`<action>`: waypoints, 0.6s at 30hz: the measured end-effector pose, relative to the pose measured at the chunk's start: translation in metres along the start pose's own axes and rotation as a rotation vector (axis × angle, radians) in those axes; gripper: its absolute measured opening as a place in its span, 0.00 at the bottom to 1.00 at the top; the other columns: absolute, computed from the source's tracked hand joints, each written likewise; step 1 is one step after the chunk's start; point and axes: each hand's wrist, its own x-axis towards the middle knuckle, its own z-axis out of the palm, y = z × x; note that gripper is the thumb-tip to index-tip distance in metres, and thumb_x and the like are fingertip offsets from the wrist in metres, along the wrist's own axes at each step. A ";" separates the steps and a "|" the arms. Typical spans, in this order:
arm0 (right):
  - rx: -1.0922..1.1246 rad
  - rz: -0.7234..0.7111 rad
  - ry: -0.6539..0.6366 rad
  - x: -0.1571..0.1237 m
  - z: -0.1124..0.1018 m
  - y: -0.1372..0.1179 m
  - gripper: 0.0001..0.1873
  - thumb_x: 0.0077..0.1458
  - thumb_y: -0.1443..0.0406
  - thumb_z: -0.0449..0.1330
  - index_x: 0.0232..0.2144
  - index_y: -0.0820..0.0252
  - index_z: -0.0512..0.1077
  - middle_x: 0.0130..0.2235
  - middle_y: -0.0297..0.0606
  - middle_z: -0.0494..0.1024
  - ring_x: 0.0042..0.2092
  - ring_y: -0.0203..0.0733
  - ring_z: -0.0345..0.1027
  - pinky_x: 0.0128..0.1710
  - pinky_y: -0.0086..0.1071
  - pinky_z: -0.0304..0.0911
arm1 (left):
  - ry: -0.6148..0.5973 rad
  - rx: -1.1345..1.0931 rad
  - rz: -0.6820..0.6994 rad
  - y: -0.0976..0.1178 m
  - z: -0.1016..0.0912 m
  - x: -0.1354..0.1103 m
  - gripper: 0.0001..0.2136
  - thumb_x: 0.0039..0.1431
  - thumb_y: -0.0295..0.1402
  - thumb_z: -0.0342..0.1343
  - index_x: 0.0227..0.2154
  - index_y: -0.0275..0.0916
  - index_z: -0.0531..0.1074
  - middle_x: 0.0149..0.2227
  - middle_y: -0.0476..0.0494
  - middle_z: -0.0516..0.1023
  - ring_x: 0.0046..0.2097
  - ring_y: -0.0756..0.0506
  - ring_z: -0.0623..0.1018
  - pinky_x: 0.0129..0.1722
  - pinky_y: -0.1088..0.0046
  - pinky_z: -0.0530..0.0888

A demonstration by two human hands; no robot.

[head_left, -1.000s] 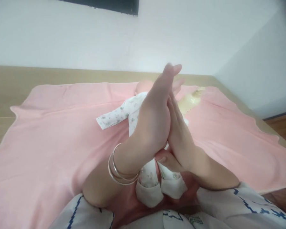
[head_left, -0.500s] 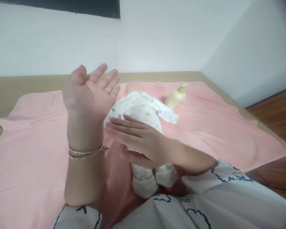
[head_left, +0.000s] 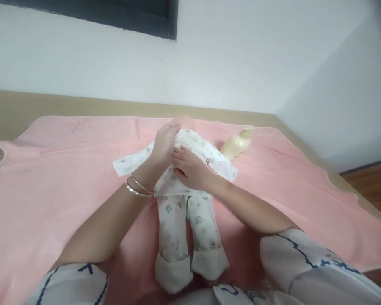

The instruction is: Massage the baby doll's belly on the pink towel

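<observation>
A doll [head_left: 180, 212] dressed in a white printed baby suit lies face up on a pink towel [head_left: 51, 178], legs toward me. My left hand [head_left: 165, 146], with two silver bangles on the wrist, rests on the doll's chest near the neck, fingers bent onto the cloth. My right hand [head_left: 189, 169] lies on the doll's belly just beside it, fingers curled against the suit. Only a bit of the doll's head [head_left: 184, 122] shows past my left hand. Whether either hand pinches the cloth is hidden.
A cream pump bottle [head_left: 238, 144] lies on the towel right of the doll. The towel covers a light wooden table [head_left: 19, 103] set against a white wall. Wooden floor [head_left: 373, 186] shows at the right.
My palms were pressed together a second ago, then parted in the air. Both hands have since come down onto the doll's torso.
</observation>
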 end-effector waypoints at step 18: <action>-0.200 0.396 -0.013 -0.014 -0.002 -0.012 0.36 0.69 0.59 0.46 0.69 0.83 0.53 0.72 0.68 0.50 0.75 0.66 0.40 0.73 0.60 0.45 | 0.011 0.570 0.304 -0.072 -0.010 0.002 0.20 0.64 0.35 0.46 0.54 0.39 0.74 0.61 0.40 0.76 0.64 0.39 0.73 0.70 0.55 0.67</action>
